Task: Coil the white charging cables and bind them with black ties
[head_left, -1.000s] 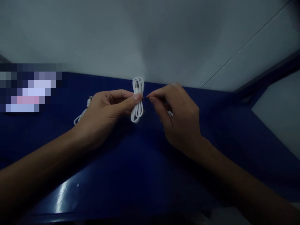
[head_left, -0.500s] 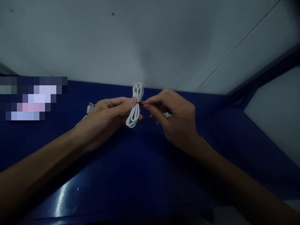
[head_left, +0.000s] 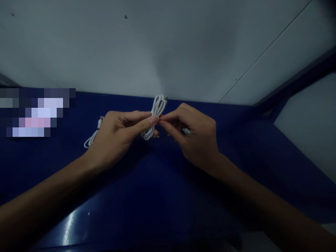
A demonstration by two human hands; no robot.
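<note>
Setting: indoor, plain work surface; home, office or workshop not determinable. Evidence: glossy blue tabletop [head_left: 157, 196] extending from near to far; pale grey wall-like panel [head_left: 194, 49] along far edge, with thin straight seam [head_left: 265, 52] at far right; blue bar [head_left: 296, 85] slanting at right. Bundled white cable [head_left: 156, 106] above tabletop, second white cable [head_left: 90, 141] at left, consistent with handwork. Lighting dim; streak of reflected light [head_left: 68, 227] at near left.
</note>
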